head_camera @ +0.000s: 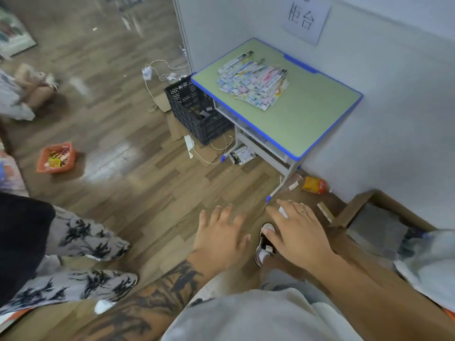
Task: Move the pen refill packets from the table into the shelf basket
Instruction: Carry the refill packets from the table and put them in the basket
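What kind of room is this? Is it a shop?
Probably a small stationery shop or a mock-up of one. A pile of packets lies on a desk under a paper sign reading "counter", and a black crate and orange basket of goods sit on the floor.

Left hand (pixel 219 236) and right hand (pixel 299 232) outstretched, palms down, fingers (pixel 216 212) spread

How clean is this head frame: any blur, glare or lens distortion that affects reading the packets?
Head view: wide-angle bending curves the table edges; window glare streaks the floor; left margin smeared by motion blur; packets too soft to read print; both hands fairly sharp.
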`<state>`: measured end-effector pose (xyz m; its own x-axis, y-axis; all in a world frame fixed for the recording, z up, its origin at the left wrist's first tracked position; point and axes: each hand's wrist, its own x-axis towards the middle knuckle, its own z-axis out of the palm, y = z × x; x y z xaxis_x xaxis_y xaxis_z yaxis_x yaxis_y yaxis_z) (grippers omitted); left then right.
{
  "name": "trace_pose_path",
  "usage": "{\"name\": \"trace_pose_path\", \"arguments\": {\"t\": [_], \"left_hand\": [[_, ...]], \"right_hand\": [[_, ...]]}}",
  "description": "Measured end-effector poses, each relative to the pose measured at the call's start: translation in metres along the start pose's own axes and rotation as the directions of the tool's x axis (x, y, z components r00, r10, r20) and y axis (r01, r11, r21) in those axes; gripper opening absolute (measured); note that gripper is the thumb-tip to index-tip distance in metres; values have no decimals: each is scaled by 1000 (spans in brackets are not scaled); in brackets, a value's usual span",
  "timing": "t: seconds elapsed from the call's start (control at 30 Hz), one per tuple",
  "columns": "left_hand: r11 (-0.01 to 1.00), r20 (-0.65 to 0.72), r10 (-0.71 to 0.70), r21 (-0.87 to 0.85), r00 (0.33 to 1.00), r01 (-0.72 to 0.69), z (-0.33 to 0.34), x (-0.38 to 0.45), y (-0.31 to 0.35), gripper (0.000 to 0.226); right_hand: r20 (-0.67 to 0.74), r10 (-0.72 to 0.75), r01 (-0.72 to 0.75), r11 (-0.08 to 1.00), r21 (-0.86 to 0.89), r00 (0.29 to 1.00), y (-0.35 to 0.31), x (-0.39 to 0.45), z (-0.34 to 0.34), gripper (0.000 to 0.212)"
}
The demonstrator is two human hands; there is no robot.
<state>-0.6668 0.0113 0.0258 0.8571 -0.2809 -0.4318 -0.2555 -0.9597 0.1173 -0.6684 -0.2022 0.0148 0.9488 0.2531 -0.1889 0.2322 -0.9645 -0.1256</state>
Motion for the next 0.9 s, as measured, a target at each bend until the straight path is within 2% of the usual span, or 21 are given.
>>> {"name": "trace_pose_path", "arguments": {"t": [0.17,0.47,0.7,0.9], "left_hand": [[997,-23,-75,19,997,76,-39,72,6,59],[993,-6,-119,9,993,119,-120,204,36,57],[994,-59,-80,64,995,84,-160,283,31,60],[997,-91,-29,66,995,35,-169,341,15,57]], "right_hand": [[-7,-89,88,996,-34,996,44,78,-23,57],[-28,-67,65,997,-44,997,142,202,-63,57],[-20,-27,27,1000,12,999,168,256,-55,52],[-20,43,-42,998,44,999,178,300,-53,52]]}}
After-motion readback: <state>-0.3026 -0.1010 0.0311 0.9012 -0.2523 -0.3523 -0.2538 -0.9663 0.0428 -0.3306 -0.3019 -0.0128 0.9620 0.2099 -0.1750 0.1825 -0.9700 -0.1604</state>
